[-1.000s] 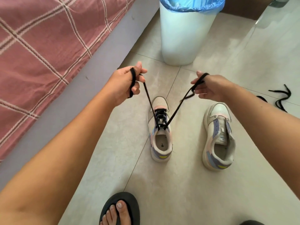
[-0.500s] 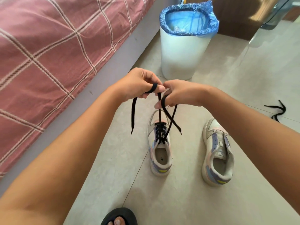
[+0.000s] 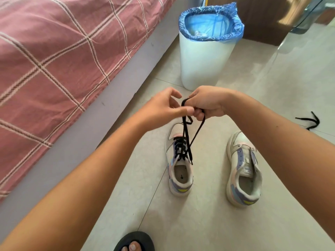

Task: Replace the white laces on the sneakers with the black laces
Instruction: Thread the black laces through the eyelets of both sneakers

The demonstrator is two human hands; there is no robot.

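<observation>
The only lettering is on a small white woven label on the tongue of the unlaced white, lilac and pink sneaker [image 3: 243,171] at the right, and it is too blurred to read.

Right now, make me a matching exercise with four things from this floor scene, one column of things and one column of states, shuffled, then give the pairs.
Things
1. left sneaker
2. right sneaker
3. bin
4. spare black lace

States
A. lined with a blue bag
B. no lace in it
C. lying loose on the floor tiles
D. threaded with a black lace, ends held up by both hands

Pairs: 1-D, 2-B, 3-A, 4-C
</observation>
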